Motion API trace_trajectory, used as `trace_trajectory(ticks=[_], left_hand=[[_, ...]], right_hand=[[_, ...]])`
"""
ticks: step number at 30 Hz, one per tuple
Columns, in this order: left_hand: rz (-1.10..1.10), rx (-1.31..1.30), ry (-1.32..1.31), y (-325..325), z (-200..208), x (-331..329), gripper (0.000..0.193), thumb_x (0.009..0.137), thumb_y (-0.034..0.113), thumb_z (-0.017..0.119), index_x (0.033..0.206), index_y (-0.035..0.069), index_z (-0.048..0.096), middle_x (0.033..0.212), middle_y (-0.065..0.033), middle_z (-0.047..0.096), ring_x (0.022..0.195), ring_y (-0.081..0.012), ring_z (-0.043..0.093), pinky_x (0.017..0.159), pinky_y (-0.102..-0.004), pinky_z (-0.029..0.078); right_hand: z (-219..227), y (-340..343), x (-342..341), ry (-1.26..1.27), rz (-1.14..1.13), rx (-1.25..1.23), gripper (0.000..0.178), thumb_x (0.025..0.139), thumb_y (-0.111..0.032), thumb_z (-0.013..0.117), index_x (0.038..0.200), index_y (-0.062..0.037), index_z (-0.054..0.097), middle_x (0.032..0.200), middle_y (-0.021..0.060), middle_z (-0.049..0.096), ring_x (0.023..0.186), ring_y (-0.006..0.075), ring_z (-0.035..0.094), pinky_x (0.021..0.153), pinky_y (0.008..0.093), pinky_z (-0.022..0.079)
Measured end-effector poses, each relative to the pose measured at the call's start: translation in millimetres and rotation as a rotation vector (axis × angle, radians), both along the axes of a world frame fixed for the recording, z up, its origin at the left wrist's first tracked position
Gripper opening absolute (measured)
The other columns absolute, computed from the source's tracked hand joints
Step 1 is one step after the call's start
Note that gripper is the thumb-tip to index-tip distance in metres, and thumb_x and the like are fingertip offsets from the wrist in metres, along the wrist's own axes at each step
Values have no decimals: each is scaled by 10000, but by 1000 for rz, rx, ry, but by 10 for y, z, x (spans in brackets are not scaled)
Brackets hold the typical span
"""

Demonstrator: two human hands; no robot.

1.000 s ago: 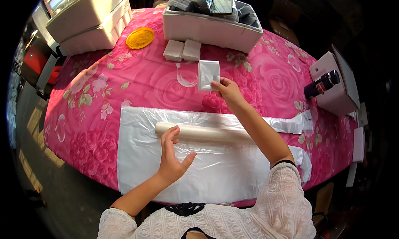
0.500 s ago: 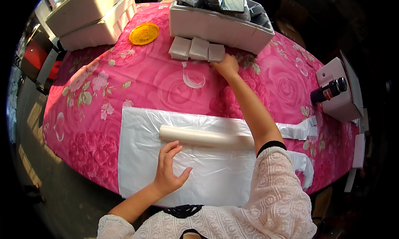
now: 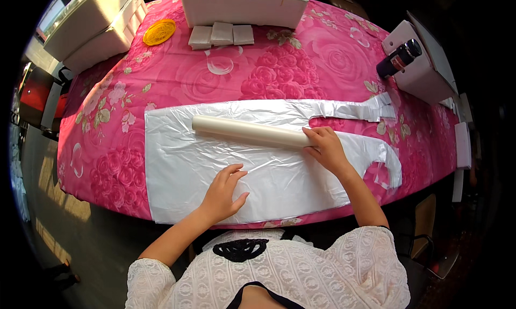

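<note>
A large white plastic bag with two loop handles lies flat on the table, its handles toward the right. Across its upper part rests a long, smooth off-white roll, slightly slanted. My right hand grips the right end of this roll, thumb below and fingers over the top. Nearer me, my left hand hovers over or lightly touches the bag, fingers apart and holding nothing. Three small stacks of white folded squares stand side by side beyond the bag, out of reach of both hands' present places.
Behind the stacks is a white foam box; a yellow oval dish lies to its left. More foam boxes are piled at the far left. At the right, a dark bottle leans by a white carton. Pink floral cloth covers the table.
My right hand has come back from the small white stacks to the right end of the roll and closed on it. The view has shifted; my left hand stays open over the bag.
</note>
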State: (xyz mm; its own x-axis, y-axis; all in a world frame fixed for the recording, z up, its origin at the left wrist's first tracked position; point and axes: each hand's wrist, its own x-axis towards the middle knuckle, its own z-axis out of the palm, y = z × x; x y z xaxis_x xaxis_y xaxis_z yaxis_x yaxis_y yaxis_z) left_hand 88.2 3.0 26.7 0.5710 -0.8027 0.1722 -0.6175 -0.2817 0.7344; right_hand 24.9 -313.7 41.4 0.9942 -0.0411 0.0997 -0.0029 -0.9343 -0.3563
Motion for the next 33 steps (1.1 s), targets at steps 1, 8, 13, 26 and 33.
trace_trajectory(ticks=[1,8,13,26,33], left_hand=[[-36,15,0,-79,-14,-37,551,718,143,684,1195,23,435,1277,-200,392,1158,-363,412,963,-411,367],[-124,47,-116,-716,-163,-363,835,738,319,697,1391,63,246,1439,-283,22,1311,-443,176,1049,-458,247],[-179,172,-242,-971,-115,-543,861,739,427,666,1388,51,245,1433,-291,52,1318,-453,116,1073,-475,178],[-181,163,-223,-1166,-133,-787,902,734,414,668,1393,19,193,1447,-261,33,1336,-424,73,1082,-469,148],[190,305,-388,-258,-150,-241,791,778,356,637,1356,-19,248,1436,-255,119,1319,-407,153,1069,-461,194]], right_hand=[[-19,34,-215,-47,-30,42,500,714,-191,714,1171,-69,551,959,106,591,920,282,515,811,370,426],[-197,766,-1119,-21,53,229,505,858,-331,532,1235,1,483,1245,198,450,1145,325,425,962,394,354],[-465,255,-1063,25,-40,-60,536,891,-298,443,1346,-34,342,1430,148,272,1334,288,226,1088,386,175],[-632,-1872,-1741,-137,-800,-333,287,817,-201,546,1033,-19,597,1141,144,570,1097,283,510,928,376,384],[-471,-1657,-1670,-295,-788,-346,163,665,-140,683,769,-71,578,805,65,622,773,281,582,725,385,430]])
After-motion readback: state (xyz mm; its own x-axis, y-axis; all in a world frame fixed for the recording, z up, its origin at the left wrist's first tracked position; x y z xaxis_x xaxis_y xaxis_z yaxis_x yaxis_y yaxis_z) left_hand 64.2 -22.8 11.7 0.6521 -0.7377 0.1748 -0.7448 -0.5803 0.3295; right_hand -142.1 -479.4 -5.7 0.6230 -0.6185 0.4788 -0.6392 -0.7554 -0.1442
